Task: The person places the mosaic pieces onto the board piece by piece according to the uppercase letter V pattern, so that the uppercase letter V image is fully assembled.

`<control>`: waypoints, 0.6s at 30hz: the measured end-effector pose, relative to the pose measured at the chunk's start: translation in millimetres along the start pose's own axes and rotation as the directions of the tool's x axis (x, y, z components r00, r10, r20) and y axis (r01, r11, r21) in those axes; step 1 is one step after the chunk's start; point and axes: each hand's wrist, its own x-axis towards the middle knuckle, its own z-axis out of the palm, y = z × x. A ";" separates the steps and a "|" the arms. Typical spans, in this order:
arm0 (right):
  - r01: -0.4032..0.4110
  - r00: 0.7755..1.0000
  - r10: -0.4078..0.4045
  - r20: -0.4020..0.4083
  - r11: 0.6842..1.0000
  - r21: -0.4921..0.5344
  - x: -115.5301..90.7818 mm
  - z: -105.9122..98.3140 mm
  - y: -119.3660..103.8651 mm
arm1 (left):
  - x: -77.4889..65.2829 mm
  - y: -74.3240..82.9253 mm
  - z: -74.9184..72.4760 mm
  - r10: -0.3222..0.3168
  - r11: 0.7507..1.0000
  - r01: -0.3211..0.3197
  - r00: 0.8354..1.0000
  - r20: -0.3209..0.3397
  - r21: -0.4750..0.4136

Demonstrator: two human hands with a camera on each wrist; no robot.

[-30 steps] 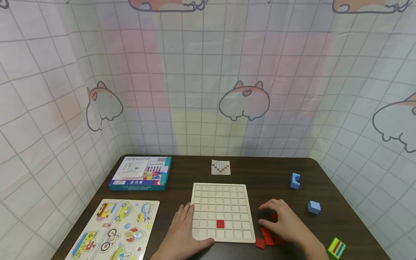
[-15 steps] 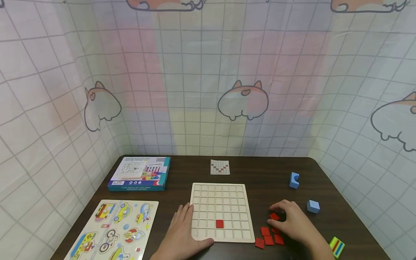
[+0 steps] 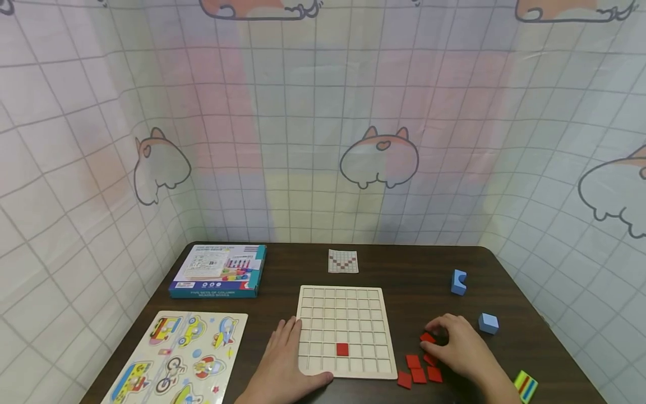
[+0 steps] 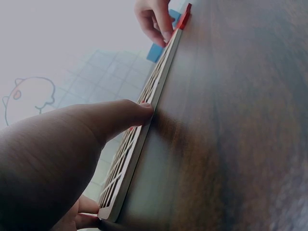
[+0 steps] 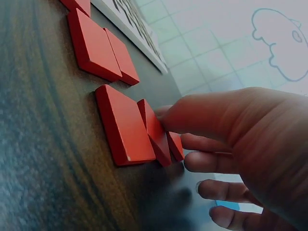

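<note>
Away from the board (image 3: 358,325) the right hand (image 3: 456,348) had slid, over to the loose red squares (image 3: 413,361). Its thumb touched a tipped square (image 5: 156,132), fingers bent just beyond; whether that grip clamped it, I couldn't tell. Left of the grip, one placed square (image 3: 342,349) sat in the board, and the left hand (image 3: 287,362) lay at the board's left edge, fingers outstretched. Work looked barely begun: one square in, the others in sight loose on the counter (image 3: 404,269).

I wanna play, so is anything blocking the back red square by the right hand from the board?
Nothing visible blocks it: only tabletop lies between that red tile by the right hand and the board. The other loose tiles lie nearer the person.
</note>
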 end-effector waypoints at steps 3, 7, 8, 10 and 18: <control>-0.024 1.000 0.024 0.012 1.000 0.003 1.6 0.4 0.2 | -0.7 1.2 -0.7 0.008 1.000 -0.008 1.000 -0.005 -0.004; -0.058 0.998 0.058 0.033 0.998 0.011 3.9 1.9 0.8 | -2.1 2.0 -1.5 0.024 1.000 -0.024 1.000 -0.019 -0.006; -0.066 0.997 0.066 0.037 0.998 0.014 4.3 2.2 0.8 | -2.5 2.0 -1.7 0.026 1.000 -0.027 0.999 -0.022 -0.006; -0.073 0.996 0.073 0.043 0.997 0.016 5.0 2.7 1.0 | -2.7 1.6 -2.0 0.031 0.999 -0.031 0.999 -0.029 -0.007; -0.057 0.998 0.056 0.034 0.998 0.022 7.5 6.1 -0.4 | -1.8 -2.2 -5.0 -0.009 1.000 0.009 1.000 -0.002 -0.009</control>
